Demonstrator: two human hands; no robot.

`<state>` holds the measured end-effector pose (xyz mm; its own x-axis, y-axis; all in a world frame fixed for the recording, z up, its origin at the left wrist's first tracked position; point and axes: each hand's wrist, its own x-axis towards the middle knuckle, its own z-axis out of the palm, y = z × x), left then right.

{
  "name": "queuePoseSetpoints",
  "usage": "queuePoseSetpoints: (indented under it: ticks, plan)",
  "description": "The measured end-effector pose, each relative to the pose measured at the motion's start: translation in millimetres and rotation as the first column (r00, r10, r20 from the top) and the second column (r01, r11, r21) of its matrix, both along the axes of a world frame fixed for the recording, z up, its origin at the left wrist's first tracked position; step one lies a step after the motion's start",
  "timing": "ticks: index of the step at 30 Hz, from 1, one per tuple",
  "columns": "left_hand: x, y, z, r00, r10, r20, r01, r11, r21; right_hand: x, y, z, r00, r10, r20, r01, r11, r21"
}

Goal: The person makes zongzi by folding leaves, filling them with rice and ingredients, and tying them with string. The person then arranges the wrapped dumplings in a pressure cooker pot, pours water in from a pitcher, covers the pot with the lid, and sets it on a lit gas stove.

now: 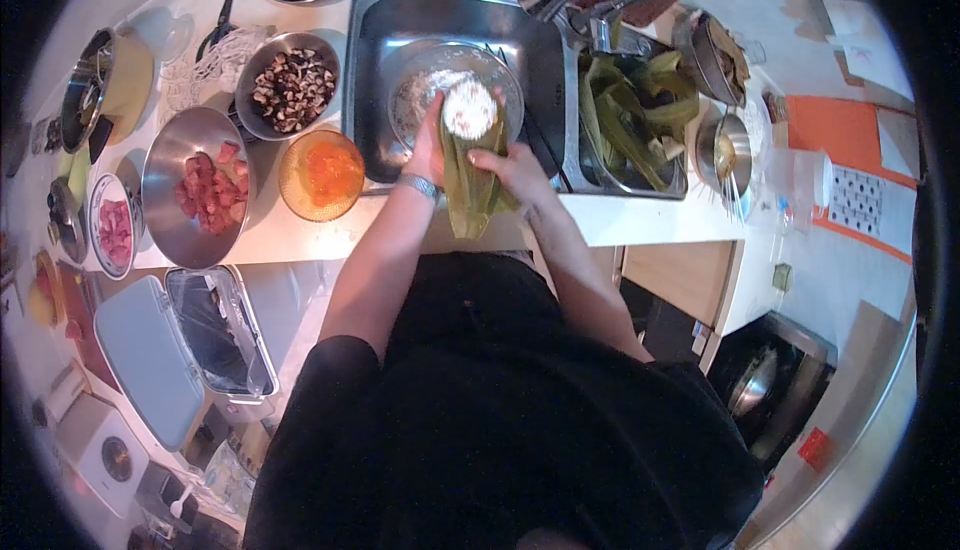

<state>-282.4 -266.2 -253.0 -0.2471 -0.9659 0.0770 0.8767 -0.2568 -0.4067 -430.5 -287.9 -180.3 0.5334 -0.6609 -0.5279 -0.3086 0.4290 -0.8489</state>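
Between my hands is a long green leaf (467, 195), its top end folded round a mound of white rice (469, 112). My left hand (428, 145) wraps the leaf from the left side, a metal watch band at the wrist. On the right, my right hand (512, 168) grips the leaf with the thumb pressed on its front. Both hands are over the front edge of the sink. Just behind them, a metal bowl (402, 85) with some white rice in it sits in the sink, partly hidden by the rice-filled leaf.
Left of the sink (372, 25) stand bowls of chopped mushrooms (293, 90), orange yolks (330, 170) and cubed meat (212, 195). White string (215, 65) and black scissors (222, 20) lie behind. More green leaves (635, 110) fill the right basin. An open bin (220, 330) is below left.
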Motion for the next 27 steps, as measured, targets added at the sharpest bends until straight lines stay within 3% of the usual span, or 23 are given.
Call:
queuePoseSetpoints:
  ticks: [1,2,4,5,6,8,10,11,12,14,15,17,18,20,22,24,25,26,27]
  plan:
    - [5.3,-0.3,10.4,0.98,-0.009,0.197,0.001,0.999,0.042,-2.6,-4.7,1.9,0.999,-0.025,-0.035,0.026,0.999,0.042]
    - [5.7,2.7,13.0,0.98,-0.016,0.2,0.01,0.999,0.032,-3.4,-2.5,4.2,0.999,-0.034,-0.032,0.035,0.999,0.033]
    - [6.9,10.3,0.0,0.845,-0.163,0.51,-0.073,0.908,0.412,0.3,1.5,2.2,0.998,-0.057,0.011,0.057,0.997,0.054]
    - [5.6,14.1,-11.8,0.847,-0.166,0.505,-0.092,0.89,0.447,0.6,7.5,-12.4,0.998,-0.046,-0.052,0.049,0.997,0.056]
    - [1.0,15.3,-27.6,0.827,-0.135,0.546,-0.184,0.853,0.489,-3.3,13.2,-41.4,1.0,-0.009,-0.002,0.009,1.0,0.02]
    - [5.8,10.3,-69.7,0.97,-0.056,0.237,-0.026,0.944,0.329,-3.0,22.5,-53.0,0.999,-0.04,-0.017,0.042,0.982,0.183]
    - [4.6,6.7,-10.6,0.789,-0.178,0.588,-0.187,0.842,0.506,-0.1,12.2,-35.3,0.999,-0.031,-0.013,0.033,0.99,0.136]
    - [11.1,4.5,28.4,0.757,-0.236,0.609,-0.16,0.837,0.523,2.8,8.8,-18.0,0.999,-0.034,-0.008,0.034,0.995,0.094]
    - [18.9,1.8,59.6,0.71,-0.32,0.627,-0.128,0.817,0.562,9.7,6.3,9.7,0.998,-0.059,0.022,0.055,0.986,0.16]
    - [27.3,-8.3,32.2,0.836,-0.196,0.512,-0.062,0.894,0.444,16.4,0.9,29.7,0.999,-0.052,0.009,0.049,0.985,0.165]
    - [25.5,-7.2,21.6,0.837,-0.192,0.513,-0.067,0.894,0.444,16.7,0.8,20.8,0.999,-0.047,0.01,0.044,0.985,0.164]
    - [18.4,1.4,-0.9,0.768,-0.227,0.599,-0.149,0.846,0.511,14.6,9.7,-16.3,0.997,-0.048,0.055,0.04,0.989,0.146]
    - [14.8,7.3,-18.0,0.713,-0.186,0.676,-0.27,0.817,0.51,14.0,14.7,-30.5,0.997,-0.025,0.073,0.013,0.987,0.159]
    - [14.7,17.3,-21.6,0.699,-0.163,0.696,-0.342,0.779,0.526,6.4,9.7,-51.7,0.986,0.137,0.09,-0.15,0.977,0.154]
    - [27.2,29.3,-35.0,0.844,-0.164,0.511,-0.22,0.763,0.608,1.6,-30.4,-34.1,0.969,0.226,-0.098,-0.155,0.869,0.47]
    - [32.3,35.4,-43.7,0.854,-0.065,0.516,-0.276,0.784,0.556,-1.3,-67.8,-80.1,0.987,0.111,-0.118,-0.074,0.957,0.28]
    - [34.1,34.4,-33.4,0.818,-0.135,0.559,-0.307,0.718,0.624,4.9,-86.6,-99.9,0.904,0.189,-0.383,-0.252,0.96,-0.121]
    - [34.7,41.3,-36.3,0.836,-0.088,0.542,-0.324,0.718,0.616,10.0,-99.6,-124.1,0.765,0.13,-0.631,-0.485,0.761,-0.431]
    - [33.8,48.5,-34.1,0.839,-0.055,0.541,-0.333,0.734,0.592,14.5,-103.4,-154.4,0.768,0.131,-0.626,-0.477,0.769,-0.425]
